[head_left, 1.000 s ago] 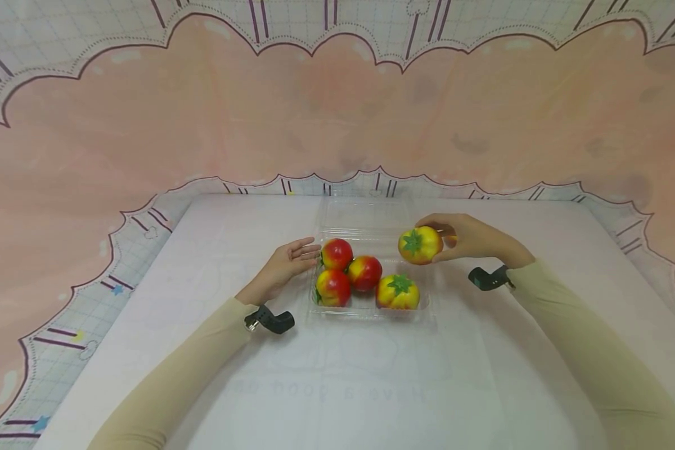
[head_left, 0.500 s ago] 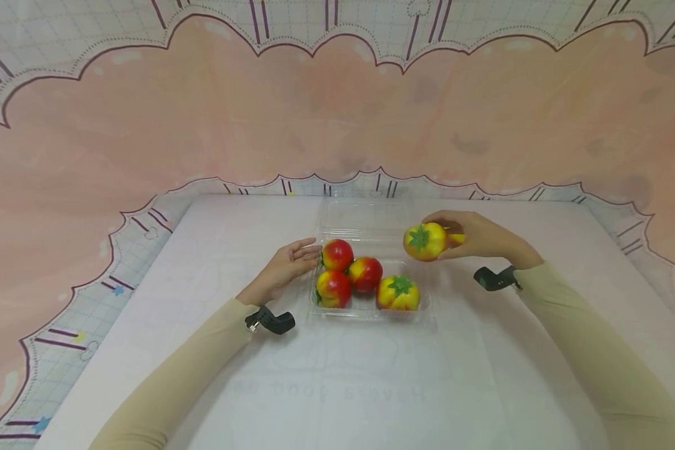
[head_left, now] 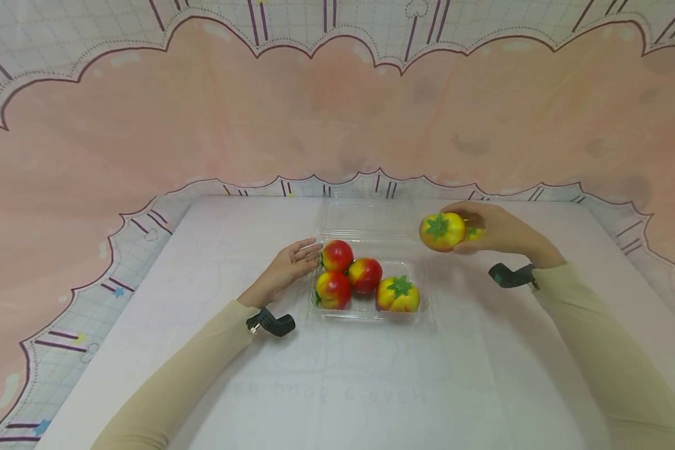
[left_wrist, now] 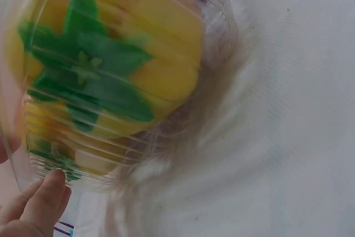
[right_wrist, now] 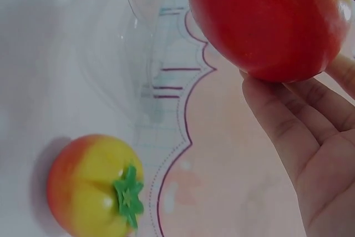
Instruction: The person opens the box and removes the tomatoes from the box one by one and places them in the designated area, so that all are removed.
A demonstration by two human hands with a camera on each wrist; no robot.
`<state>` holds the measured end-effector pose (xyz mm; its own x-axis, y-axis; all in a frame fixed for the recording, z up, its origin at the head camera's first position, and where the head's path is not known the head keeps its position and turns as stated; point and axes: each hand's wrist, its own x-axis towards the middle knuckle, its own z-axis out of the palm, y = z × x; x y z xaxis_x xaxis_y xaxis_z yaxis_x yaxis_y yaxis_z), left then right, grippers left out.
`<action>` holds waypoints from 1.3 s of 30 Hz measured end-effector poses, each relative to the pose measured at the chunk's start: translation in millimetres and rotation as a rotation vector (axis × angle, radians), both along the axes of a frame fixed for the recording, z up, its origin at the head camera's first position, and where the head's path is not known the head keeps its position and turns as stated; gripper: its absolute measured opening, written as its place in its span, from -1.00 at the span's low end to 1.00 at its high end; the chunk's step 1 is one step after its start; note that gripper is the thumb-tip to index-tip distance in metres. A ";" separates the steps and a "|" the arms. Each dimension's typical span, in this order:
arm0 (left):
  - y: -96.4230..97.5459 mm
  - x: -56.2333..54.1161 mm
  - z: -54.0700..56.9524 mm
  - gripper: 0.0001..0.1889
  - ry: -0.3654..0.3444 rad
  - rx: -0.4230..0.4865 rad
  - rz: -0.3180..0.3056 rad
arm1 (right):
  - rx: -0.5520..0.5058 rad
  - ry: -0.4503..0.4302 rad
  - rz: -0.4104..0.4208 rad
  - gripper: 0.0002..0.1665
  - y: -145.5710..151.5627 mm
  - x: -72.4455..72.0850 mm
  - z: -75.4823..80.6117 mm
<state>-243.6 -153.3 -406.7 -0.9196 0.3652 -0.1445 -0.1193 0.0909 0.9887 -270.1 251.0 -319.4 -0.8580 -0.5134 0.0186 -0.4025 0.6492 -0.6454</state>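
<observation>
The relation that matters is how the held fruit stands to the clear box: it hangs over the table, off to the right of the tray, just beside the lid lying back on the far side. It looks nearly round, so no long axis shows; its green cap faces the person. The right hand has its grip clamped on it, fingers over the top, thumb beneath. Past that hand a loose fruit sits on the table, glimpsed from the head only between fingers and thumb. In the box, three mostly red fruits gather at the left and middle, with a yellow-faced fruit at the right end, nearer the right hand. The left hand holds nothing I can see, its fingers relaxed at the box's left wall; whether they touch it I can't tell. Compared with half a second ago, the held fruit is farther right and farther from the tray, and green of the loose fruit now shows; the left hand and the boxed fruits look unchanged.
</observation>
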 end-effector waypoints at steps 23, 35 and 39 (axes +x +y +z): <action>-1.6 3.6 0.1 -0.31 0.028 -0.002 -0.022 | 0.006 0.030 -0.147 -0.16 42.0 1.2 7.4; -1.3 2.6 -3.1 -0.30 0.038 -0.003 -0.014 | -0.038 0.047 -0.187 -0.15 63.2 -7.2 -1.7; -1.7 3.1 -2.5 -0.30 0.039 -0.012 -0.019 | -0.065 0.045 -0.193 -0.17 68.5 -7.2 -3.4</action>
<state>-240.5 -155.0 -409.2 -0.9177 0.3807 -0.1137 -0.0793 0.1050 0.9913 -277.3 319.5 -322.8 -0.9378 -0.3363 0.0865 -0.3040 0.6748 -0.6724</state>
